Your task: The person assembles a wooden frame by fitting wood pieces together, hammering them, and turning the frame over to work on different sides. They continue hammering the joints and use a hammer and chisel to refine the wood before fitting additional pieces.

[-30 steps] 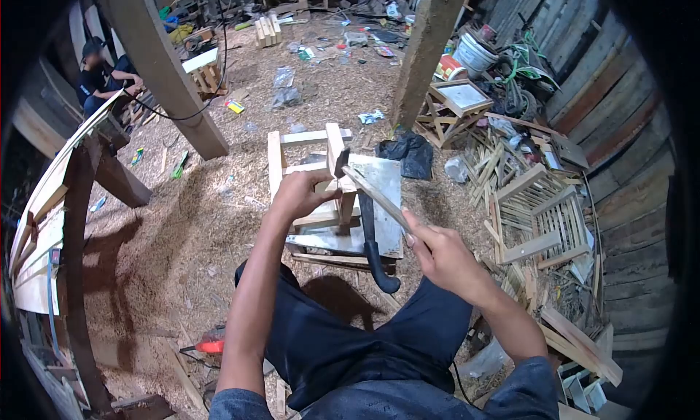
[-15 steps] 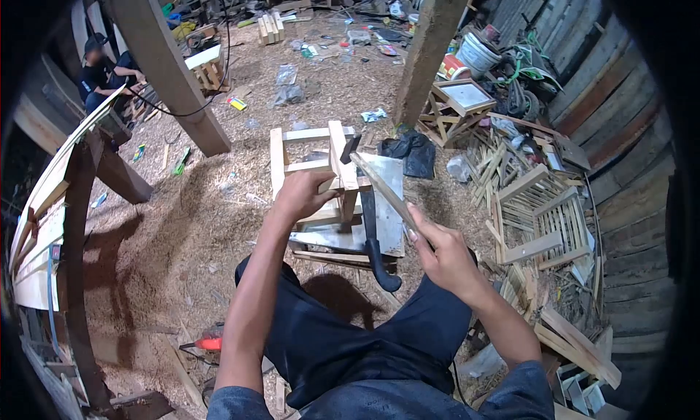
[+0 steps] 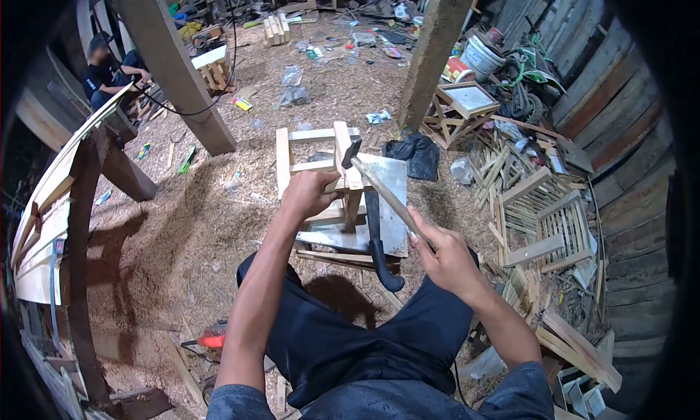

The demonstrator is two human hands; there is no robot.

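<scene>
A small pale wooden frame (image 3: pixel 283 157) stands on a light board (image 3: pixel 394 179) in front of my knees. My left hand (image 3: pixel 310 195) is closed over its near side, the fingertips by the upright on the right; a small piece between them could be hidden. My right hand (image 3: pixel 443 256) grips a hammer (image 3: pixel 388 195) by its wooden handle. The dark hammer head is close to the top of that upright; whether it touches cannot be made out. Below the hammer, a long dark tool with a hooked black handle (image 3: pixel 386 267) leans against the board, its blade partly hidden.
Wood shavings cover the floor. Wooden posts (image 3: pixel 430 63) rise ahead, and a black plastic bag (image 3: pixel 421 157) lies beyond the board. At right are slatted wooden pieces (image 3: pixel 547 223) and scrap sticks. A red power tool (image 3: pixel 211 341) lies at lower left. Another person (image 3: pixel 109 77) sits at far left.
The view has shifted slightly, so the surroundings appear a little to the right. Both hands keep their holds, and the hammer has barely moved.
</scene>
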